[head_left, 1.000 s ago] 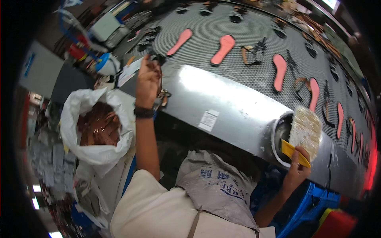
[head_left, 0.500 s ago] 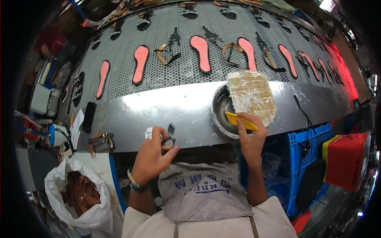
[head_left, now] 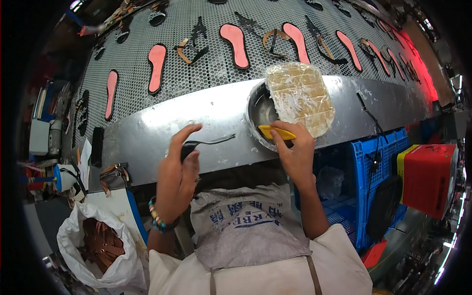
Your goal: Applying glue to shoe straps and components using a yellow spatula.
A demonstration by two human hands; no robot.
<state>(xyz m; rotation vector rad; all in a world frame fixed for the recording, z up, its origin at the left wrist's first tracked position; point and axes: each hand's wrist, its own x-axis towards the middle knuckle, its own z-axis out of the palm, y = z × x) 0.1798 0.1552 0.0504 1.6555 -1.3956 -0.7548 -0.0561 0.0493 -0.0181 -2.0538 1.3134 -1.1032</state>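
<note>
My right hand point(head_left: 296, 150) pinches a yellow-handled tool point(head_left: 280, 132), perhaps a glue brush, at the near rim of a round metal pot point(head_left: 254, 118). Its lower end is hidden. A flat lid-like board wrapped in tape and plastic point(head_left: 300, 98), smeared with white residue, covers the pot's right part. Above the table's front edge, my left hand point(head_left: 177, 172) is closed round a black strap piece point(head_left: 211, 141), whose thin end sticks out to the right. The fingers hide part of the strap.
Several pink-topped insoles point(head_left: 158, 69) and strap pieces point(head_left: 191, 51) lie on the perforated mesh bed point(head_left: 132, 64) beyond the metal ledge point(head_left: 162, 123). A white sack point(head_left: 125, 268) of brown straps stands at left. Right are a blue crate point(head_left: 361, 191) and red box point(head_left: 427, 174).
My left hand has turned more upright, and the black strap now points out to the right. The view has shifted, while my right hand keeps the yellow tool at the pot.
</note>
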